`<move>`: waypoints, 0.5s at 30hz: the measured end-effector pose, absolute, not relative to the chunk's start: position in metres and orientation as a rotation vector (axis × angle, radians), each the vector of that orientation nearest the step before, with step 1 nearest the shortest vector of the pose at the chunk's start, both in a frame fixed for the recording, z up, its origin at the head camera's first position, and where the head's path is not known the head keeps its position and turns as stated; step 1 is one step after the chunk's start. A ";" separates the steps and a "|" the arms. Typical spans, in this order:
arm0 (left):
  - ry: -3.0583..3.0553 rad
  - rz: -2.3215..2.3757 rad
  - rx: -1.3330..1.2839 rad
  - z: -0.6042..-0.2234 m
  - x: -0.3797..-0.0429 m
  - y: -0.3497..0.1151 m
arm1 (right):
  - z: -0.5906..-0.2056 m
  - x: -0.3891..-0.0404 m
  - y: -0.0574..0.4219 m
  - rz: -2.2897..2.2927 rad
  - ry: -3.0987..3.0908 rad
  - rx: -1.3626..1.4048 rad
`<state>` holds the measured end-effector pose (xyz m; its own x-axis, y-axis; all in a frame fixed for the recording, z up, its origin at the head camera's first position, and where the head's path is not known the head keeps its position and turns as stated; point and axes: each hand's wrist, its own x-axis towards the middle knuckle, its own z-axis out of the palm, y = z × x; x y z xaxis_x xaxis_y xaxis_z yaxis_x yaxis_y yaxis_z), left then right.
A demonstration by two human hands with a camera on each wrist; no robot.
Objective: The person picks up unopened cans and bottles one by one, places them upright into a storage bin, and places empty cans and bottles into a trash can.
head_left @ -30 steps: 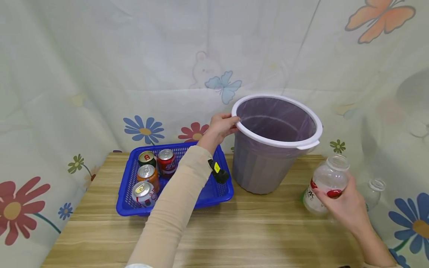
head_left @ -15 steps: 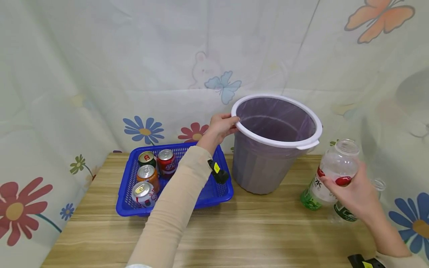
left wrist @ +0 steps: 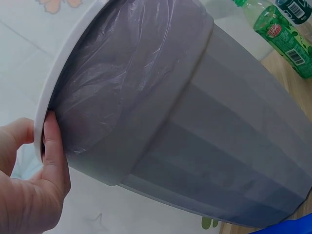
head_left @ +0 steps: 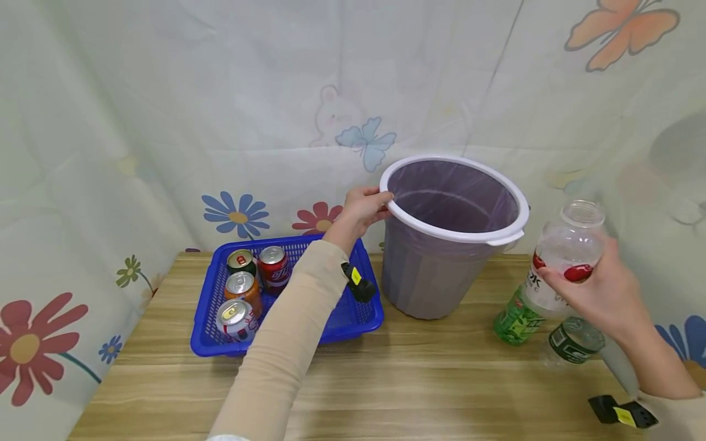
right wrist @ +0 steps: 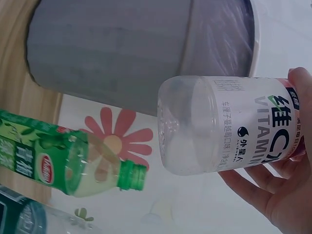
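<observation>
My left hand (head_left: 361,211) pinches the white rim of a tall grey trash bin (head_left: 425,282), lined with a thin clear bag; the left wrist view shows the thumb outside the rim and fingers beneath it. My right hand (head_left: 618,294) grips a wide-mouthed, clear plastic bottle (right wrist: 195,126) around its white label with red fruit. This bottle is raised off the table, right of the bin, mouth up in the head view and without a cap. Below it stand a green-labelled drink bottle (head_left: 515,320) with a green cap and a clear bottle (head_left: 578,343) with a dark green label.
A blue plastic basket (head_left: 336,334) sits left of the bin, with several drink cans (head_left: 274,269) at its left end. My left forearm crosses over the basket. Behind the wooden table (head_left: 408,392) hangs a printed curtain (head_left: 265,92).
My right hand has lifted the wide-mouthed bottle up and to the right, uncovering the green-labelled and clear bottles below. My left hand and the bin have stayed put.
</observation>
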<state>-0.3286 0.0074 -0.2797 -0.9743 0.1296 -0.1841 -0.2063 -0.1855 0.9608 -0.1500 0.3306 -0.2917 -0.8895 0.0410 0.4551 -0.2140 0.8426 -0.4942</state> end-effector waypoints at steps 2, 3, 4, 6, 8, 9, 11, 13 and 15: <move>1.855 2.257 -0.091 -0.280 -0.329 0.007 | -0.287 -0.153 0.332 0.766 -2.565 0.138; 1.856 2.257 -0.093 -0.280 -0.329 0.007 | -0.285 -0.155 0.333 0.763 -2.566 0.145; 1.856 2.257 -0.093 -0.280 -0.329 0.007 | -0.283 -0.157 0.335 0.767 -2.568 0.154; 1.853 2.258 -0.091 -0.280 -0.329 0.007 | -0.279 -0.160 0.337 0.771 -2.571 0.159; 1.845 2.264 -0.088 -0.280 -0.329 0.007 | -0.277 -0.163 0.340 0.782 -2.571 0.165; 1.845 2.266 -0.087 -0.281 -0.329 0.007 | -0.275 -0.165 0.341 0.783 -2.572 0.166; 1.843 2.269 -0.083 -0.280 -0.329 0.007 | -0.272 -0.168 0.343 0.781 -2.571 0.163; 1.840 2.274 -0.081 -0.280 -0.329 0.008 | -0.268 -0.170 0.345 0.757 -2.575 0.160; 1.837 2.275 -0.077 -0.280 -0.329 0.008 | -0.264 -0.172 0.346 0.731 -2.586 0.144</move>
<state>-0.3290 0.0083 -0.2800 -0.9753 0.1346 -0.1754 -0.1998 -0.1968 0.9599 -0.1723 0.3456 -0.2638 -0.8949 0.0207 0.4457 -0.2156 0.8546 -0.4725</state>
